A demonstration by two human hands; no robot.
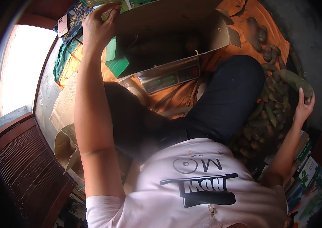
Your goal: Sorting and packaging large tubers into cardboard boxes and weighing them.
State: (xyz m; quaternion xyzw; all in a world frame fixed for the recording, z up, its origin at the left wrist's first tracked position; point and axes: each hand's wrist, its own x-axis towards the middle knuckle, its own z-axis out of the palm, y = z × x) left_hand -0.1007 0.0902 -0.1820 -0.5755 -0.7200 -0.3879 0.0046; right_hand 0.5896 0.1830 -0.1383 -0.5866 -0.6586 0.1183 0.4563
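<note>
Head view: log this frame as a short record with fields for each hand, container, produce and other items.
left hand: raised at the near rim of the cardboard box, fingers curled
right hand: gripping a long green cucumber
produce: pile of cucumbers on orange cloth
scale: in front of the box
phone: far left

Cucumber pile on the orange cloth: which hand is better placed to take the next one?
Right, most likely. The right hand already touches a large cucumber at the edge of the cucumber pile. The left hand is up at the rim of the cardboard box, far from the pile.
</note>
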